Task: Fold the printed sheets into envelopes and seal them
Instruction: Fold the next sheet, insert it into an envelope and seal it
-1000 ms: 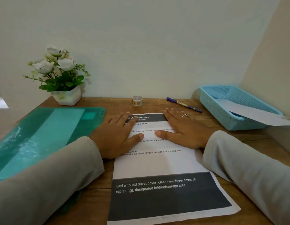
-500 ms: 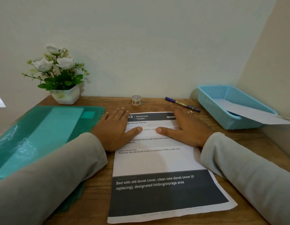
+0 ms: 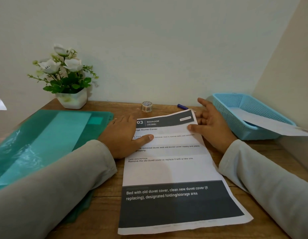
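The sheet (image 3: 168,169) lies print-up on the table (image 3: 105,200), its far right corner raised. The left hand (image 3: 122,137) presses flat on its upper left part, fingers straight and thumb spread. The right hand (image 3: 212,125) pinches the raised corner, thumb on top. Beyond lie a tape roll (image 3: 147,106) and a pen (image 3: 182,106); a folder (image 3: 46,135) lies left, a basket (image 3: 236,107) right.

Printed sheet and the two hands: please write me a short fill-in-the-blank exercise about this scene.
1. The left hand presses flat on the printed sheet, while the right hand pinches its raised far ____ corner.
2. The basket is ____ in colour.
3. The number printed at the sheet's top is ____.

Missing words: right; blue; 03.
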The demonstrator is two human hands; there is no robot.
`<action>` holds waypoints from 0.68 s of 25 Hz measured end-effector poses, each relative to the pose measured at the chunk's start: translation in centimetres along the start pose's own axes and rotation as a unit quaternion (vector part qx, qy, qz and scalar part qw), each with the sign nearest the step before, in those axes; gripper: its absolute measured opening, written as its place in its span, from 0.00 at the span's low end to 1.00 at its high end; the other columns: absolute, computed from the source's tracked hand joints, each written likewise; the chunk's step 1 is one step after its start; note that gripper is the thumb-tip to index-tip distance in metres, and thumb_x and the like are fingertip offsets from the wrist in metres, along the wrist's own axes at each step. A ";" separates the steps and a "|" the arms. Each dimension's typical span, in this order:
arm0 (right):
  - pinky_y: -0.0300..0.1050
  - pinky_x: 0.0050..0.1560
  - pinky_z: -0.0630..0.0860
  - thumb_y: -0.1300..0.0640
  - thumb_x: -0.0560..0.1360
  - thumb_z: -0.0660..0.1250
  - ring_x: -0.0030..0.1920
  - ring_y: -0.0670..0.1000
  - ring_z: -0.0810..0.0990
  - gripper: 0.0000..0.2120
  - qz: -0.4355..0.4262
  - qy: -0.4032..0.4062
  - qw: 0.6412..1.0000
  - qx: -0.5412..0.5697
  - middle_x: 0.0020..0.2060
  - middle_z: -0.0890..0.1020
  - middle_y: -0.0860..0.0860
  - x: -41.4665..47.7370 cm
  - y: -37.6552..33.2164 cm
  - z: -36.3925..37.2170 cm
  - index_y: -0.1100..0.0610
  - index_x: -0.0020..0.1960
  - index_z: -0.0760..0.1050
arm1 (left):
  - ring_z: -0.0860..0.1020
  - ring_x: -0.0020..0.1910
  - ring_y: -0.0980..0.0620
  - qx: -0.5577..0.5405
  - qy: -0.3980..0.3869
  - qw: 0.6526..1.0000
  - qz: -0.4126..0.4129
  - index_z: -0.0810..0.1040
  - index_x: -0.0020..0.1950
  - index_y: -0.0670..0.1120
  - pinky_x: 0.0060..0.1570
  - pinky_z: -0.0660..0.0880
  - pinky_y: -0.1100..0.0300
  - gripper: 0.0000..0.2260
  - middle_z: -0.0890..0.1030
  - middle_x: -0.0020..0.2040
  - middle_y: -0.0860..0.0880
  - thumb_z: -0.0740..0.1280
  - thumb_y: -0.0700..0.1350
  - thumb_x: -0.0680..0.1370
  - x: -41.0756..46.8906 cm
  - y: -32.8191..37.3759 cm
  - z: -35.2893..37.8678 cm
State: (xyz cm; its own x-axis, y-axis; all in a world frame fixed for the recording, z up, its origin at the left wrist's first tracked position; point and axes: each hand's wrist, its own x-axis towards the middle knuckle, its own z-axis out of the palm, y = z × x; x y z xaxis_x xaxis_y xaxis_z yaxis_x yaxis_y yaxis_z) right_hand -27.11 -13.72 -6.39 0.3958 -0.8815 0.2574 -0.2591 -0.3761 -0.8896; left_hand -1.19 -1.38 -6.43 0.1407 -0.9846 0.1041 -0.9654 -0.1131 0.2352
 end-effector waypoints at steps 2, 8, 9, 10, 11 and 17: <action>0.46 0.54 0.83 0.73 0.73 0.73 0.50 0.50 0.87 0.39 -0.007 0.002 1.000 0.014 0.49 0.87 0.51 -0.1 0.1 0.0 0.53 0.78 0.65 | 0.65 0.73 0.46 -0.041 0.033 0.999 0.002 0.45 0.81 0.53 0.72 0.64 0.43 0.45 0.63 0.77 0.48 0.61 0.71 0.74 -0.1 0.0 -0.2; 0.34 0.51 0.77 0.69 0.76 0.72 0.43 0.39 0.81 0.14 -0.074 0.049 0.995 -0.054 0.44 0.83 0.42 -0.8 -0.9 0.3 0.54 0.56 0.81 | 0.65 0.70 0.49 -0.098 0.162 0.981 0.047 0.51 0.81 0.54 0.70 0.67 0.47 0.46 0.66 0.73 0.50 0.73 0.62 0.71 -0.3 -0.3 -0.5; 0.37 0.51 0.78 0.68 0.76 0.72 0.43 0.41 0.80 0.13 -0.082 0.059 0.993 -0.068 0.43 0.83 0.43 -0.8 -0.9 0.4 0.51 0.53 0.82 | 0.67 0.68 0.50 -0.097 0.184 0.977 0.052 0.52 0.80 0.54 0.68 0.69 0.48 0.44 0.67 0.71 0.50 0.74 0.59 0.72 -0.2 -0.3 -0.5; 0.41 0.52 0.78 0.67 0.76 0.72 0.44 0.44 0.81 0.13 -0.089 0.067 0.990 -0.084 0.43 0.83 0.43 -0.7 -0.8 0.4 0.49 0.51 0.81 | 0.68 0.65 0.50 -0.093 0.205 0.973 0.057 0.53 0.80 0.54 0.67 0.70 0.48 0.43 0.69 0.68 0.50 0.74 0.56 0.73 -0.2 -0.3 -0.6; 0.43 0.53 0.79 0.66 0.77 0.72 0.45 0.47 0.81 0.14 -0.099 0.070 0.987 -0.101 0.44 0.83 0.43 -0.7 -0.8 0.5 0.47 0.50 0.80 | 0.70 0.63 0.50 -0.086 0.228 0.968 0.062 0.54 0.80 0.54 0.65 0.71 0.49 0.41 0.71 0.66 0.50 0.74 0.54 0.74 -0.2 -0.3 -0.6; 0.46 0.52 0.75 0.62 0.76 0.71 0.49 0.49 0.78 0.12 -0.243 0.072 0.938 -0.238 0.50 0.82 0.48 -1.1 -1.3 0.7 0.55 0.58 0.79 | 0.74 0.53 0.49 0.003 0.311 0.942 0.128 0.73 0.70 0.51 0.54 0.68 0.52 0.22 0.78 0.55 0.51 0.71 0.46 0.76 -0.5 0.3 -1.3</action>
State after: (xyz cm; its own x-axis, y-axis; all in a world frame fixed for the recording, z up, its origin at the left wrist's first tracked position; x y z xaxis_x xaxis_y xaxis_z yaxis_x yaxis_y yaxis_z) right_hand -26.55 -12.09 -5.81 0.4550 -0.5899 0.6670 -0.4569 -0.7976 -0.3938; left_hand -1.31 -0.71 -5.14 0.0022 -0.7113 0.7029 -0.9861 0.1155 0.1199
